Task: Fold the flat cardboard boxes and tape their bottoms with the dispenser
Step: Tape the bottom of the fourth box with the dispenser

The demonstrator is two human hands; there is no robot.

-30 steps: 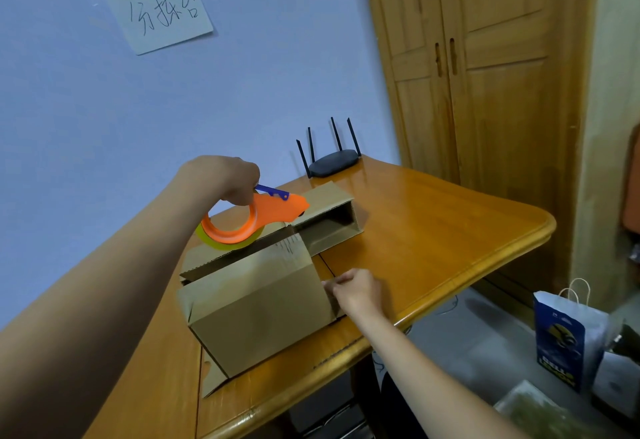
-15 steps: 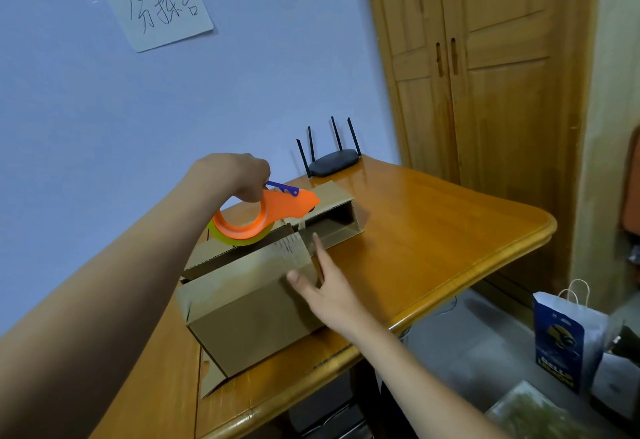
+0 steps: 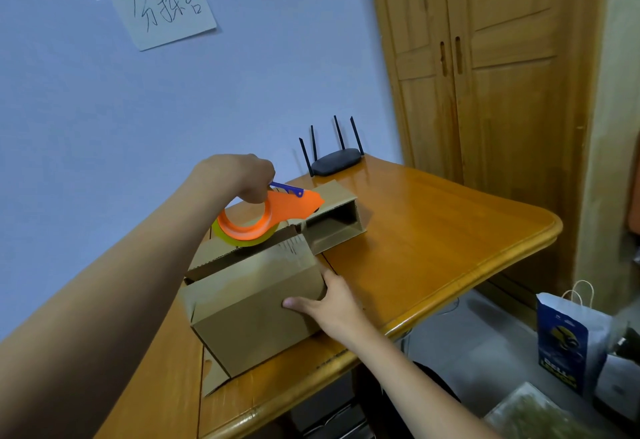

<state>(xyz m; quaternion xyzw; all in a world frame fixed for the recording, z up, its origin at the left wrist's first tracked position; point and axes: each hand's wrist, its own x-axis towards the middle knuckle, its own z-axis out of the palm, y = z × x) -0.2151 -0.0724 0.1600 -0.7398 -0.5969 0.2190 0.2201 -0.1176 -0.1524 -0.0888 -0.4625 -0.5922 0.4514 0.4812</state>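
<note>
The left hand [image 3: 242, 175] grips the orange plastic tape dispenser [image 3: 266, 216] over the near brown cardboard box [image 3: 256, 307]; the right hand [image 3: 332, 303], fingers straight, steadies its three-o'clock end. Taping looks underway, and a second folded cardboard box [image 3: 332, 216] waits at one o'clock on the wooden desk [image 3: 433, 230].

Two brown boxes and an orange dispenser.
Near box [image 3: 256, 303] stands folded; far box [image 3: 332, 220] lies open-ended; dispenser [image 3: 266, 218] above them.

Two cardboard boxes [image 3: 256, 307] [image 3: 332, 220], one tape dispenser [image 3: 266, 216], one router [image 3: 334, 161], one paper bag [image 3: 568, 341].
</note>
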